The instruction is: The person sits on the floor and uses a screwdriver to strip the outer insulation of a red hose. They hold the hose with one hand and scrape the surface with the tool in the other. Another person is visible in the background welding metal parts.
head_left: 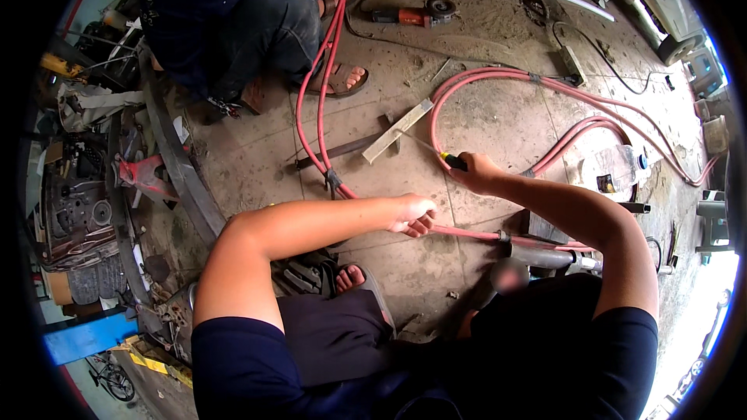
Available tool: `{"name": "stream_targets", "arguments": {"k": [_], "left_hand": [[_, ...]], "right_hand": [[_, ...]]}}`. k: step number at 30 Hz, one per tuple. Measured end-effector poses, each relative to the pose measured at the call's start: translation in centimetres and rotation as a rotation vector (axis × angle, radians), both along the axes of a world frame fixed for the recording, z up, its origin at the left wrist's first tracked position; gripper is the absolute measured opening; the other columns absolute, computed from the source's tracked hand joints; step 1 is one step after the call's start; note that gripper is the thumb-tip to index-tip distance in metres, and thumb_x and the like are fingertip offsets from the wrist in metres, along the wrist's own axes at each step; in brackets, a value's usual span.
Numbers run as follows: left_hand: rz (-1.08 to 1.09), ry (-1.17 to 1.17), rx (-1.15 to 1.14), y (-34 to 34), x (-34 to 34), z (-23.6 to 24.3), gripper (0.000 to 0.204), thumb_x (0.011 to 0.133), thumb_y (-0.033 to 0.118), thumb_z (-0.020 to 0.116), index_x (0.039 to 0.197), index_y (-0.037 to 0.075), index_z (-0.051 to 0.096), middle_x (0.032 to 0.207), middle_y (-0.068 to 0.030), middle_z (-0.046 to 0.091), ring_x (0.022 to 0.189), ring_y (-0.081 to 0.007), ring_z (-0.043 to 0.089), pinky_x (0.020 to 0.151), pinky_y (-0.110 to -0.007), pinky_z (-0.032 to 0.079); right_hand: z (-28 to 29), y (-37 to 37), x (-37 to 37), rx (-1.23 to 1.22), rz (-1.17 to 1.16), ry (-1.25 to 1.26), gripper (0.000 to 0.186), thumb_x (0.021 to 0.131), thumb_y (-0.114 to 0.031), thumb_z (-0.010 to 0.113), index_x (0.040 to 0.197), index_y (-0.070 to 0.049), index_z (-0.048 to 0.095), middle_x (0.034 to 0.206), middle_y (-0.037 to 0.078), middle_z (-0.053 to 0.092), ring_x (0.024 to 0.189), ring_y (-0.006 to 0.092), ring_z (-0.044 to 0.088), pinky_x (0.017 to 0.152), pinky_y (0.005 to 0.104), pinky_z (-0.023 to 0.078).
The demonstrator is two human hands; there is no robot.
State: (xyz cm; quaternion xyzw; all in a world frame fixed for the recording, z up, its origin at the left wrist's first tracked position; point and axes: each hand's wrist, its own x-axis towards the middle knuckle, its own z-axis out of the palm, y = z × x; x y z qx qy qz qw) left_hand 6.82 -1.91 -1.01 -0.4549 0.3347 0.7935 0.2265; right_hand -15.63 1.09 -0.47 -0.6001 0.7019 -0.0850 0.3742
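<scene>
My right hand (476, 174) is closed around the black-and-yellow handle of a screwdriver (447, 159). Its thin shaft points left to a pale metal channel (380, 148), which lies across a dark bar (338, 152) on the floor; whether the tip touches it I cannot tell. My left hand (414, 215) is curled shut, nearer to me, above a run of pinkish-red hose (467, 232). That hose comes out beside its fingers; what they hold, if anything, is hidden.
A person (264, 31) crouches at far left beside doubled red hoses (302, 113). An orange angle grinder (412, 15) lies farther back. Looped hose (434, 109) spreads rightward near a clear plastic jug (611, 171). Scrap parts (85, 210) crowd the left; a metal pipe (541, 255) lies near my knee.
</scene>
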Motion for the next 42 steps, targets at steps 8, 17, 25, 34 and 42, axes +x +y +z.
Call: {"name": "stream_targets", "arguments": {"k": [8, 17, 25, 34, 42], "left_hand": [[0.002, -0.016, -0.001, 0.2, 0.6, -0.4, 0.017, 0.090, 0.026, 0.054, 0.091, 0.010, 0.054, 0.076, -0.0063, 0.060, 0.063, -0.0178, 0.057, 0.059, -0.032, 0.048], [-0.014, -0.010, 0.016, 0.3, 0.0, -0.2, 0.017, 0.095, 0.025, 0.052, 0.093, 0.008, 0.054, 0.079, -0.0062, 0.060, 0.069, -0.0179, 0.056, 0.062, -0.033, 0.048], [0.009, -0.040, 0.030, 0.4, 0.5, 0.0, 0.016, 0.095, 0.024, 0.053, 0.093, 0.008, 0.055, 0.081, -0.0061, 0.060, 0.068, -0.0178, 0.057, 0.062, -0.033, 0.049], [0.023, -0.014, 0.054, 0.2, 0.7, -1.1, 0.016, 0.094, 0.026, 0.053, 0.096, 0.010, 0.055, 0.078, -0.0065, 0.061, 0.067, -0.0188, 0.058, 0.060, -0.032, 0.047], [-0.010, 0.065, 0.024, 0.3, -1.8, 0.7, 0.017, 0.090, 0.023, 0.054, 0.088, 0.007, 0.051, 0.071, -0.0070, 0.057, 0.053, -0.0172, 0.054, 0.049, -0.031, 0.046]], "right_hand": [[0.5, 0.9, -0.2, 0.005, -0.090, 0.091, 0.039, 0.088, -0.039, 0.061, 0.099, -0.002, 0.059, 0.086, 0.025, 0.066, 0.086, 0.0430, 0.064, 0.074, 0.0497, 0.050], [0.5, 2.2, 1.3, 0.038, -0.004, 0.126, 0.036, 0.088, -0.035, 0.059, 0.105, -0.003, 0.056, 0.087, 0.025, 0.066, 0.085, 0.0443, 0.064, 0.073, 0.0526, 0.050], [1.1, 2.4, 1.4, 0.019, 0.061, 0.155, 0.035, 0.088, -0.035, 0.060, 0.107, -0.007, 0.056, 0.088, 0.023, 0.067, 0.085, 0.0429, 0.065, 0.072, 0.0525, 0.051], [0.2, 0.4, 0.4, -0.031, -0.214, 0.104, 0.037, 0.084, -0.036, 0.066, 0.097, -0.002, 0.061, 0.085, 0.024, 0.066, 0.085, 0.0434, 0.064, 0.071, 0.0492, 0.050], [2.3, 3.0, -1.9, -0.045, -0.041, 0.167, 0.040, 0.084, -0.030, 0.068, 0.112, -0.005, 0.053, 0.090, 0.025, 0.067, 0.089, 0.0448, 0.064, 0.074, 0.0519, 0.050]]}}
